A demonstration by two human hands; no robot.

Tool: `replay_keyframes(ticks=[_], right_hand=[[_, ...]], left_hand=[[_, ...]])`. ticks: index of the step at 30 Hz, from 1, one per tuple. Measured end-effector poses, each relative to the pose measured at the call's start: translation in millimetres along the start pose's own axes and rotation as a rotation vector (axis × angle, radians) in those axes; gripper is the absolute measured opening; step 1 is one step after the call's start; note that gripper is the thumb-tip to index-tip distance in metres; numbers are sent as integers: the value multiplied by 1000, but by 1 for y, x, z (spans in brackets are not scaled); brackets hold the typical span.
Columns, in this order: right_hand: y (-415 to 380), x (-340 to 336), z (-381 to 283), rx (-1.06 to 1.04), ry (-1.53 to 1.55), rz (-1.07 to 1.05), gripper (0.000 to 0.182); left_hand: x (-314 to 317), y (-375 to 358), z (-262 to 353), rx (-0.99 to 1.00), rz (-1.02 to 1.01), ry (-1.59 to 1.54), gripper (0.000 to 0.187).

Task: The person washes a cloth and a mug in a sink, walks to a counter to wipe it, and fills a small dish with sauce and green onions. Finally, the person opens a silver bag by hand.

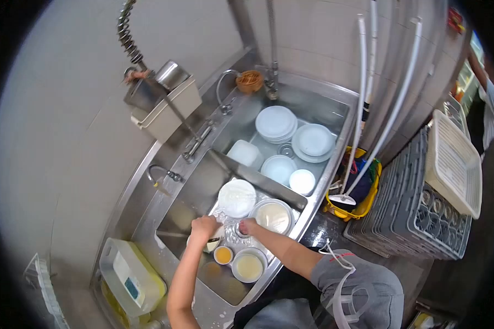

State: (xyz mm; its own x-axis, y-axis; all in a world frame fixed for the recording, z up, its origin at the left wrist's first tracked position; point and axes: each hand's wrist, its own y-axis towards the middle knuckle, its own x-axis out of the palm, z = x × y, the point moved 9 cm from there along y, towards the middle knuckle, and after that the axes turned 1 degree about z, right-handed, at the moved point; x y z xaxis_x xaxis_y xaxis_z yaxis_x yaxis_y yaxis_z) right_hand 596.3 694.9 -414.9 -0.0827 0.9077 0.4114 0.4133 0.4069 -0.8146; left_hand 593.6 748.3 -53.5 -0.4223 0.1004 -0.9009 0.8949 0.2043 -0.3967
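Note:
My left hand (204, 226) is closed at the edge of a white dish (214, 242) with something dark in it, low in the front sink basin. Its fingertips are partly hidden. Close by on the right, my right hand (249, 226) has its fingers bent on the rim of a small clear glass (239, 231). A stack of white plates (237, 198) sits just beyond both hands. Beside the right hand is a bowl of pale, cloudy liquid (274, 217). Nearer me stand a small cup of orange liquid (223, 255) and a bowl of yellowish liquid (249, 267).
Beyond a metal divider (269, 183), the second basin holds white plates (276, 122) and bowls under water. Faucets (195, 145) line the wall side. A plastic tub (130, 279) stands left. At right are a yellow mop bucket (362, 205) and stacked grey glass racks (406, 214).

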Motion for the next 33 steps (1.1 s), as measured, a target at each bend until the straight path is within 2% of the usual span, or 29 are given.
replay_keyframes(ticks=[1, 2, 5, 7, 8, 10, 11, 14, 15, 17, 18, 20, 21, 22, 23, 24, 25, 28, 29, 31, 33], right_hand=[[-16, -3, -8, -49, -96, 36, 22], [-24, -4, -14, -130, -246, 67, 27], [-44, 0, -38, -461, -737, 194, 46], [-62, 1, -52, -679, -868, 265, 59], [-112, -3, -68, -638, -726, 158, 64], [-140, -12, -79, -667, -501, -27, 48], [-155, -14, -86, -724, -261, -206, 40], [-275, -63, -114, -731, -197, -186, 30], [-282, -89, -117, -786, -143, -160, 34], [-331, -159, -118, -789, -133, 92, 40], [-341, -192, -105, -732, 9, -11, 39], [-373, -279, -73, -659, 123, 370, 35], [-383, -320, -53, -669, 137, 445, 22], [-383, -358, -29, -729, 222, 366, 24], [-411, -381, -5, -623, 302, 426, 46], [-427, -403, 20, -567, 363, 481, 53], [-445, -419, 47, -561, 497, 507, 52], [-502, -445, 104, -561, 531, 500, 39], [-519, -450, 123, -606, 565, 473, 44], [-573, -457, 150, -752, 539, 632, 50], [-620, -460, 175, -884, 629, 716, 58]], left_hand=[[-1, -5, 11, 35, -4, 51, 42], [-5, -13, 24, 72, -31, 144, 31], [27, -15, 36, 145, -73, 290, 27], [43, -19, 47, 210, -46, 436, 21], [48, -21, 53, 258, -80, 489, 18], [50, -14, 55, 232, -40, 512, 19], [39, -18, 65, 256, -3, 501, 20], [-13, -50, 103, 343, 129, 434, 25], [-28, -61, 122, 397, 188, 389, 28], [-54, -84, 164, 535, 250, 291, 33], [-66, -96, 189, 619, 253, 242, 34], [-83, -121, 244, 801, 217, 114, 37], [-89, -133, 273, 895, 176, 36, 38], [-87, -143, 303, 1006, 114, -37, 40], [-83, -153, 335, 1083, 61, -44, 42], [-78, -164, 369, 1143, 16, -60, 44], [-59, -167, 405, 1238, -21, -103, 44], [-20, -226, 505, 1397, -197, -22, 42], [2, -246, 537, 1500, -232, -72, 40], [15, -303, 587, 1563, -324, -60, 40], [42, -352, 634, 1710, -355, -78, 40]])
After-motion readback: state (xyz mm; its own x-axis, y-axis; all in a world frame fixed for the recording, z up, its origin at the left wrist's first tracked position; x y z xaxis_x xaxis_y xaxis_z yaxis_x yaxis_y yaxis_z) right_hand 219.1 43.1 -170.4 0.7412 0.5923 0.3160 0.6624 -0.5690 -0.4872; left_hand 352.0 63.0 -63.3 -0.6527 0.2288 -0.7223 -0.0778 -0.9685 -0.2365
